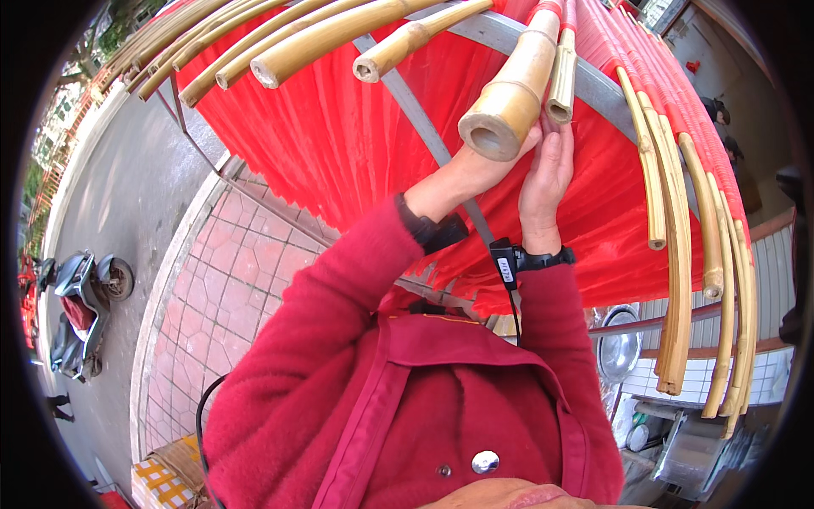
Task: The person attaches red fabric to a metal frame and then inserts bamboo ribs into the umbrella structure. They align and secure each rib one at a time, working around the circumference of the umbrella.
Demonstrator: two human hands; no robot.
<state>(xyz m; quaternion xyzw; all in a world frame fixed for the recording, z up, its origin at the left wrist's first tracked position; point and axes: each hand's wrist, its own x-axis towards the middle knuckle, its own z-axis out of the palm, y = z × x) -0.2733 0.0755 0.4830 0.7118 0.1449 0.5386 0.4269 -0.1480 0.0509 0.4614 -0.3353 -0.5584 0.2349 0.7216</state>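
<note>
Above me, a thick bamboo pole (515,89) points its hollow cut end towards me, and a thinner bamboo pole (561,81) lies close along its right side. My left hand (487,170) reaches up behind the thick pole's end, which hides most of its fingers. Just right of it, my right hand (547,182) is raised, its fingers together and their tips passing behind the thinner pole's end. What those fingertips hold, if anything, is hidden. Behind both hands hangs red cloth (297,127) in many folds, and red wrappings cover the poles farther up.
More bamboo poles (339,38) jut out at upper left, and several hang down at right (674,322). A grey metal bar (415,114) crosses the cloth. Paving tiles (229,254), a scooter (80,305) on the road and a cardboard box (170,475) are at left. A metal basin (619,343) stands at right.
</note>
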